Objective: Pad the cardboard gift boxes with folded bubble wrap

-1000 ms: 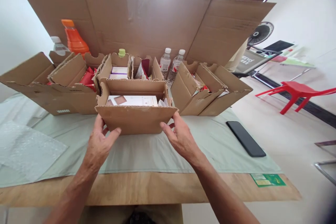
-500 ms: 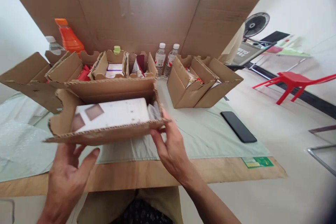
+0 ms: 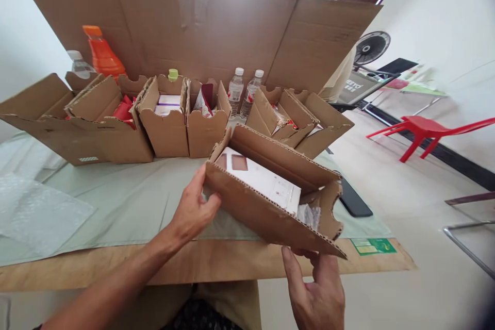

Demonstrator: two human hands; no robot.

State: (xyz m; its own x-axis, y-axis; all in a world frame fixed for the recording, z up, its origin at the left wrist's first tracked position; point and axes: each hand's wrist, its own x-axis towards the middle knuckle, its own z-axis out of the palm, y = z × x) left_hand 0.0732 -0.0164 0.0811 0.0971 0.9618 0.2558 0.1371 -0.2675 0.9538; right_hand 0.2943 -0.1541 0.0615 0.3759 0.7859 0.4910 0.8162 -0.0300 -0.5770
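Note:
An open-topped cardboard box (image 3: 251,201) is held up, tilted, above the front right of the table. My left hand (image 3: 195,206) grips its left end, with the fingers partly hidden behind the cardboard. Under the lower right edge my right hand (image 3: 317,286) holds the box from below, its fingertips partly out of sight. Inside lie a white carton (image 3: 266,180) with brown squares on one end and a clump of clear bubble wrap (image 3: 309,215) at the right. A black phone (image 3: 353,201) is partly covered by the box.
Cardboard bins (image 3: 166,131) with packets stand in a row behind, more bins (image 3: 328,121) at the right. Water bottles (image 3: 235,90) and an orange bottle (image 3: 102,54) stand before a tall cardboard panel (image 3: 209,26). Bubble wrap (image 3: 42,216) lies left, a green card (image 3: 373,246) front right.
The box has swung from the left to the right side of the table, and its right end now points toward me. My left hand has moved to its left end, my right hand underneath.

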